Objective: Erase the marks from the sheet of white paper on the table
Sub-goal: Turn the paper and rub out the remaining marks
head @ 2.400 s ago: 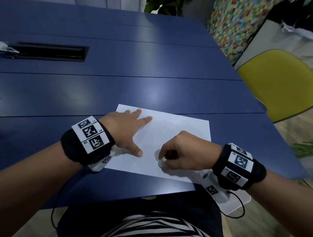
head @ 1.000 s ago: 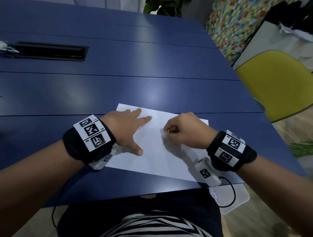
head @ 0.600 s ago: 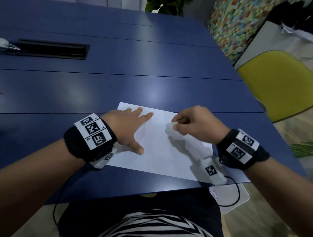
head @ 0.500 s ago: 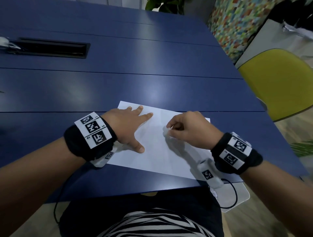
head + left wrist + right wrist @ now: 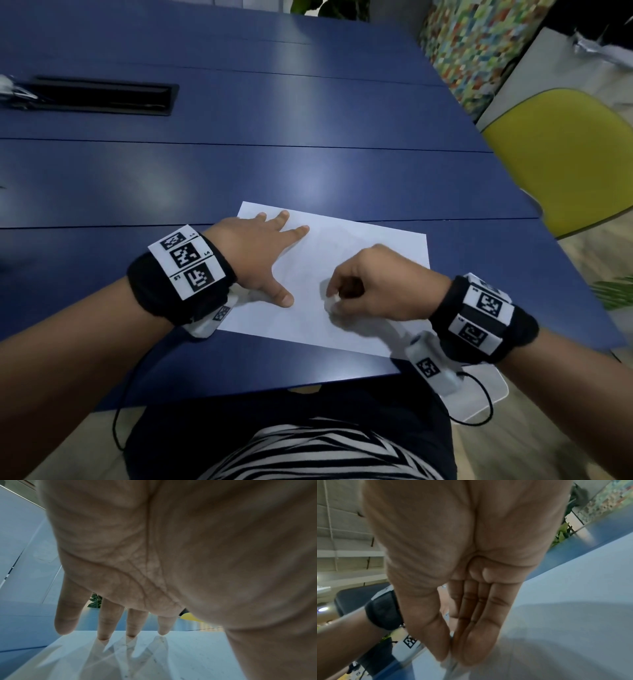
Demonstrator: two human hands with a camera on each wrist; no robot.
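A white sheet of paper lies near the front edge of the blue table. My left hand lies flat on the sheet's left part, fingers spread and straight; the left wrist view shows the fingertips pressing on the paper. My right hand pinches a small white eraser between thumb and fingers, its tip down on the lower middle of the sheet. In the right wrist view the eraser shows as a pale blur under the pinched fingers. Faint grey marks show on the sheet.
A black cable slot is set in the table at the far left. A yellow chair stands to the right of the table. A white pad with a cable lies below the table edge by my right wrist.
My right hand with the eraser has gone up to the sheet's upper middle and come back down toward me, rubbing. The left hand has stayed flat on the paper.
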